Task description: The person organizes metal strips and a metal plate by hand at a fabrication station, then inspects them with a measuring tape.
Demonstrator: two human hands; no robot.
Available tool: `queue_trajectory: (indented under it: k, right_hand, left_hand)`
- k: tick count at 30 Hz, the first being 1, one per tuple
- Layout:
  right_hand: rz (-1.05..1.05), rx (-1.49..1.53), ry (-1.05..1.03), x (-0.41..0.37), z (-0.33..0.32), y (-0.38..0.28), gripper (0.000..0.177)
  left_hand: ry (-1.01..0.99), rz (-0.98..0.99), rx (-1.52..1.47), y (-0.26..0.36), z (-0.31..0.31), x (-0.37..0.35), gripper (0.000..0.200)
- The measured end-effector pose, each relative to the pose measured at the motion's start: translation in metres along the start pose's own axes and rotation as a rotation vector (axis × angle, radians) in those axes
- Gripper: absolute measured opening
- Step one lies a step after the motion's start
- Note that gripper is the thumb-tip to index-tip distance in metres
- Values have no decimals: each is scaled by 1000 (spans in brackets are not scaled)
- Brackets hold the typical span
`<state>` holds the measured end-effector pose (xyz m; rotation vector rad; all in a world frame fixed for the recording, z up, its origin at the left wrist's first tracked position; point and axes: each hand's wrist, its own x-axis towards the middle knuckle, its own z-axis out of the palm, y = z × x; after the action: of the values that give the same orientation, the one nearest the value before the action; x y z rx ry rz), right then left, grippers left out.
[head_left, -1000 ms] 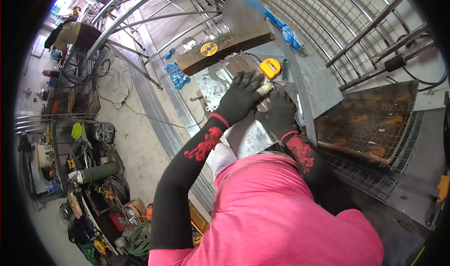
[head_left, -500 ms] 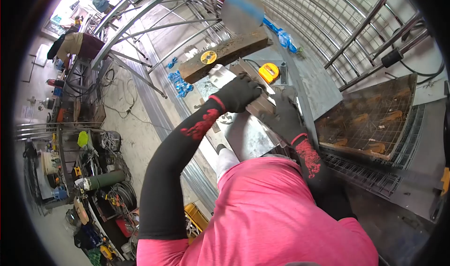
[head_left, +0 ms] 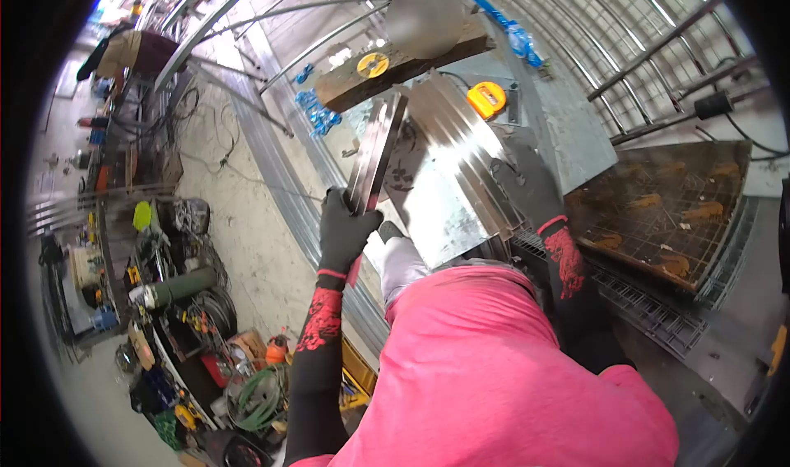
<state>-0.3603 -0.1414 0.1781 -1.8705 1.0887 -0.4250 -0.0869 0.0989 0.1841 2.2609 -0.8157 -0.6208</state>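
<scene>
My left hand (head_left: 346,232), in a dark glove, is closed around a long, shiny metal channel (head_left: 378,150), which stands tilted with its far end pointing away. To its right, a row of similar metal channels (head_left: 461,130) lies side by side on a shiny metal sheet (head_left: 440,224). At the right edge of that row is my right hand (head_left: 531,187), also gloved, fingers stretched out and somewhat blurred. Beyond the channels sits a yellow tape measure (head_left: 487,99). A thick wooden beam (head_left: 346,95) carries a round yellow disc (head_left: 373,65).
Blue plastic wrap (head_left: 317,115) lies left of the beam. A brown panel (head_left: 658,212) rests on wire mesh at right, below steel bars (head_left: 642,80). Tools, coiled cables and a green cylinder (head_left: 177,290) crowd the left. A person (head_left: 132,51) bends over at upper left.
My left hand has moved left and nearer to me, lifting one channel away from the row. My right hand has shifted slightly right, off the channels' tops to their edge.
</scene>
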Motion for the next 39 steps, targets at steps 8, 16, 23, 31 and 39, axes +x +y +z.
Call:
queue_trajectory:
  k: [8,16,23,31,39]
  right_hand:
    - [-322,197,-81,-14,84,-60,51]
    - [-264,-185,-279,29,140,-25,31]
    - [-324,-337,-192,34,147,-33,35]
    - [-262,-498,-301,43,144,-43,44]
    - [-428,-333,-127,15,140,-17,47]
  left_hand:
    - [251,-396,47,35,67,14,71]
    - [82,-266,-4,16,92,18,73]
    - [-99,-148,-56,-24,72,3,46]
    - [-42,-220,71,6,92,-26,54]
    - [-151,-122,86,-15,96,-46,52]
